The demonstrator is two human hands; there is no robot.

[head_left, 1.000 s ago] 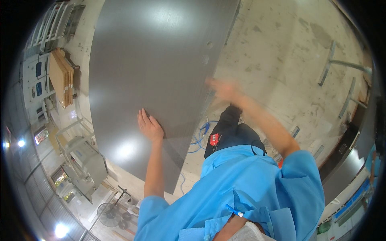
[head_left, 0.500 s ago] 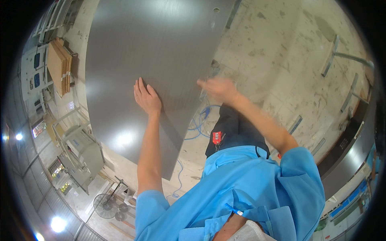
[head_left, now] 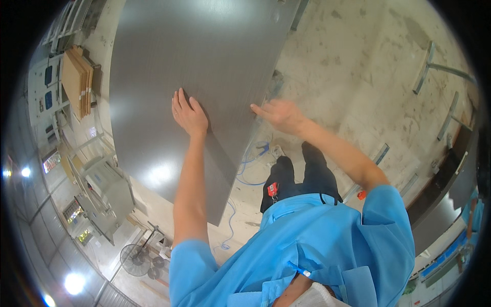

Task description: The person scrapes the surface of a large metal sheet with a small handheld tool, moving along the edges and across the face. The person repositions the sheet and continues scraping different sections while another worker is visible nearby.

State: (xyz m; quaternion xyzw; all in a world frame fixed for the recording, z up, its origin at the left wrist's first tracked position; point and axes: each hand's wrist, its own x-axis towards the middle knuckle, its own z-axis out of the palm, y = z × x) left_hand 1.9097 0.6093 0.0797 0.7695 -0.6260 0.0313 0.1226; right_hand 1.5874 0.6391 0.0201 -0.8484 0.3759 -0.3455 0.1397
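A large dark grey panel with a faint wood-like grain stretches away in front of me. My left hand lies flat on its top face, fingers spread and pointing away from me. At the panel's right edge is my right hand, with one finger stretched toward the edge and the others curled in. What those curled fingers hold, if anything, is hidden. Near the far end of the panel, a small round mark shows close to its right edge.
A blue hose trails on the floor under the panel's right edge. Metal stand frames stand at the right, near another dark panel. On the left are stacked brown boards and a standing fan.
My right hand, blurred before, is now sharp at nearly the same place on the edge. My left hand remains on the panel. More of my legs shows now.
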